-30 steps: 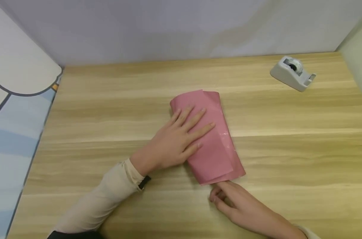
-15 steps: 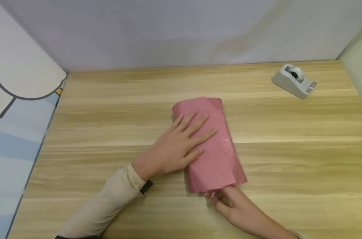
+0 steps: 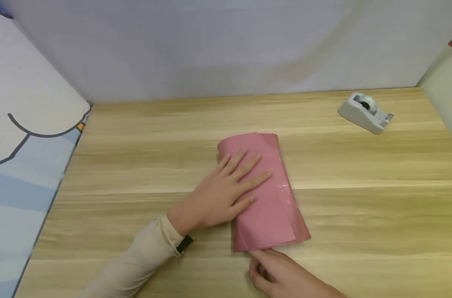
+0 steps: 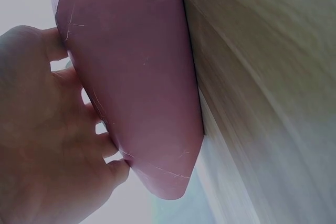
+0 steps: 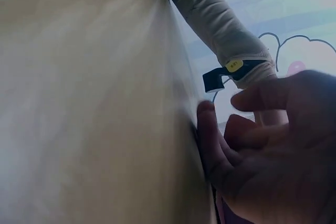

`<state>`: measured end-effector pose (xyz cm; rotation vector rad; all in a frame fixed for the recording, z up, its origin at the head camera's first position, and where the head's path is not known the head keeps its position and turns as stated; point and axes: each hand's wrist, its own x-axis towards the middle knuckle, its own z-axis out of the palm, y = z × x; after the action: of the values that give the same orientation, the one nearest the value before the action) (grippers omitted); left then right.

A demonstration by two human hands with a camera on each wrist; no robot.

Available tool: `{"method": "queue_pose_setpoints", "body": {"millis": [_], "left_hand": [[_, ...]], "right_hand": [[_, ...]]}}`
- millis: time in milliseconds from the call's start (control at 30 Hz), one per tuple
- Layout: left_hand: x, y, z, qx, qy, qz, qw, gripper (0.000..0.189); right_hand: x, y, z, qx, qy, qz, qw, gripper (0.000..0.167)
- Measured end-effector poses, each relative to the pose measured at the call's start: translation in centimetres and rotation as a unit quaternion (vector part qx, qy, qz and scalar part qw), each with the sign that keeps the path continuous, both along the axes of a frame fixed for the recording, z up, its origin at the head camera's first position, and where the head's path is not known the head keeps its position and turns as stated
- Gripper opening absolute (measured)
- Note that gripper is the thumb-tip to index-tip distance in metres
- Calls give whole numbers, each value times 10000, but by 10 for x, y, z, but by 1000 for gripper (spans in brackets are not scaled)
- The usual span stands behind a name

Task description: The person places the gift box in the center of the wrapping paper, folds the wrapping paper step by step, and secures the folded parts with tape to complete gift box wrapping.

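Note:
Pink wrapping paper lies wrapped in a flattish bundle on the wooden table, one layer overlapping along its right side. My left hand rests flat on top of it with fingers spread. From the left wrist view, the side of the pink bundle bulges, and the left hand's fingers reach over its upper edge. My right hand is at the bundle's near end, its index finger at the paper's edge and the other fingers bent. In the right wrist view, thumb and fingers stand apart. What lies inside the paper is hidden.
A grey tape dispenser with a roll of clear tape stands at the table's back right. A pale wall closes off the back, and a cartoon-printed panel runs along the left side.
My right hand has slid left along the bundle's near end, and the paper's near left corner now sticks out farther. The left hand stays pressed in place. The head view has tilted up.

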<state>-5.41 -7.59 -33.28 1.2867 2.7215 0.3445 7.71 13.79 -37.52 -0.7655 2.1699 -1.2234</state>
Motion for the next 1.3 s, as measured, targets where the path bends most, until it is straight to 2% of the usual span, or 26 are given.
{"method": "queue_pose_setpoints", "body": {"millis": [133, 200, 267, 300, 333, 400, 433, 500, 567, 633, 667, 733, 800, 900, 1067, 1300], "left_hand": [[-2, -1, 0, 12, 89, -26, 10000, 56], [-3, -2, 0, 23, 54, -86, 9999, 56], [-2, -4, 0, 15, -23, -102, 9999, 56], [-2, -4, 0, 35, -40, -106, 9999, 56], [-1, -4, 0, 49, -57, -105, 9999, 55], [0, -5, 0, 42, -68, -83, 9999, 55], [2, -5, -1, 11, -40, -59, 10000, 54], [7, -4, -3, -47, -36, -22, 10000, 54], [15, -2, -5, -162, -72, 65, 9998, 53], [24, -1, -7, -257, -148, 137, 9995, 53], [27, -1, -7, -282, -207, 165, 9993, 53], [32, -2, -8, -276, -286, 177, 9991, 53], [32, -3, -8, -209, -298, 101, 9993, 53], [27, -2, -9, -23, -165, -107, 9998, 53], [11, 0, -6, 230, 60, -431, 9988, 53], [1, -3, -3, 457, -69, -598, 9971, 52]], "right_hand": [[-4, 5, 6, -170, -103, 731, 9971, 44], [-7, 12, 16, -412, 65, 1090, 9932, 45], [-13, 20, 31, -933, -42, 1175, 9887, 43], [-16, 25, 38, -1304, 30, 1049, 9859, 41], [-19, 31, 45, -1573, 69, 748, 9847, 40], [-28, 41, 57, -1822, 427, -266, 9820, 41], [-35, 45, 61, -1769, 672, -843, 9783, 43], [-50, 51, 62, -1154, 1161, -1847, 9691, 44], [-66, 55, 56, -461, 1219, -2351, 9632, 46], [-80, 55, 44, -275, 921, -2303, 9684, 52], [-84, 54, 38, -265, 632, -2236, 9723, 54], [-91, 50, 28, -430, 119, -2158, 9754, 56], [-95, 47, 23, -579, -116, -2153, 9748, 57], [-100, 46, 23, -587, -130, -2240, 9727, 58], [-108, 51, 32, -491, 40, -2315, 9716, 58], [-110, 47, 38, -668, 321, -2362, 9689, 59]]}}
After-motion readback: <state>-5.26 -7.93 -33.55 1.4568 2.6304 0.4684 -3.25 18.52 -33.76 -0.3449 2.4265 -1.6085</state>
